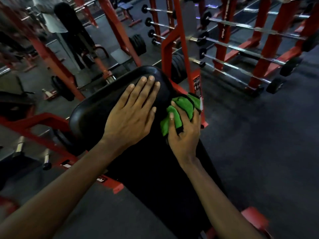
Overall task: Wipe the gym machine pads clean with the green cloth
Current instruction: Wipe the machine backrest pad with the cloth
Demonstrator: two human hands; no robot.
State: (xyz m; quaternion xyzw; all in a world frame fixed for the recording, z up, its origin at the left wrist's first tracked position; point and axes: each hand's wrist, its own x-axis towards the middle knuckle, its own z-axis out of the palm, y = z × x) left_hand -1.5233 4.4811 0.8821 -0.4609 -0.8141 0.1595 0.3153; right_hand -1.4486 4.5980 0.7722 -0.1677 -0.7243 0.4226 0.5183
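Green cloth (pixel 179 111) with black edging, bunched, is gripped in the right hand (pixel 184 135), fingers and thumb curled round it. The bunch runs from lower left to upper right and sits against the right edge of the pad (pixel 96 107). Left hand (pixel 133 114) lies flat on the pad, fingers straight, slightly spread, pointing away. Pad is black, glossy, round-cornered; its long axis runs away from the person, leaning left. Red frame (pixel 172 45) and racked barbells (pixel 241 54) stand beyond.
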